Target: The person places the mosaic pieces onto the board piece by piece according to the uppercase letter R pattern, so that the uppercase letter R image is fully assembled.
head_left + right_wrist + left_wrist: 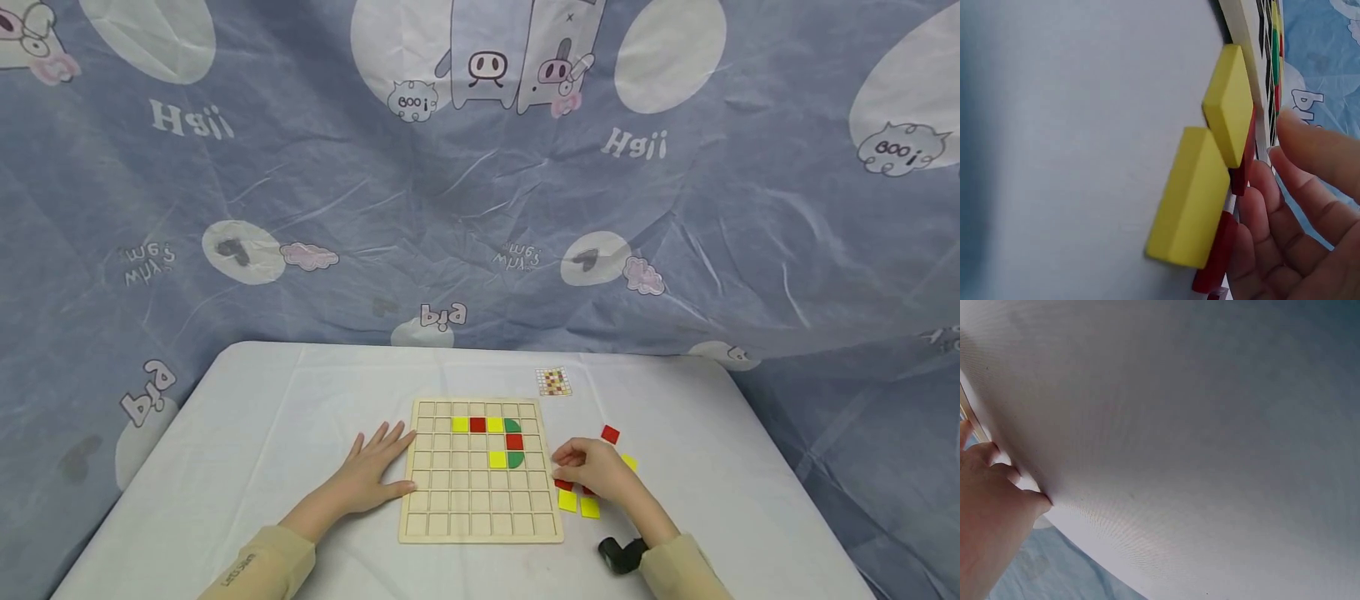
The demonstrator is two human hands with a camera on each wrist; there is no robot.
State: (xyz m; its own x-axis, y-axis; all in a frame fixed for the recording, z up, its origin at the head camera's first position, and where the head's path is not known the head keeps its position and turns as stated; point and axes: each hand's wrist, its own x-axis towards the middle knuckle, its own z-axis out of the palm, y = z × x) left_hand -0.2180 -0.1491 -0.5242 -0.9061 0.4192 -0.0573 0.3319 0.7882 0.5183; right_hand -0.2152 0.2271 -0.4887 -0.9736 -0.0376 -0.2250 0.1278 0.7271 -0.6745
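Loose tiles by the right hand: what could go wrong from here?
The right hand sits close to a red tile and might knock it or the yellow tile beside it. The left hand touches the wooden grid board; a push could shift it.

Left grip (369,475) — splayed, right grip (596,468) — half-curled

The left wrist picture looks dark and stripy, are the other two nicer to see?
Left wrist: yes, the white table looks gray, darkest at upper right, with faint ripple lines; head: brighter and more even, the board clear, but the little card too small to make out; right wrist: the nearest yellow tile shows clearly, though the left edge dims bluish.
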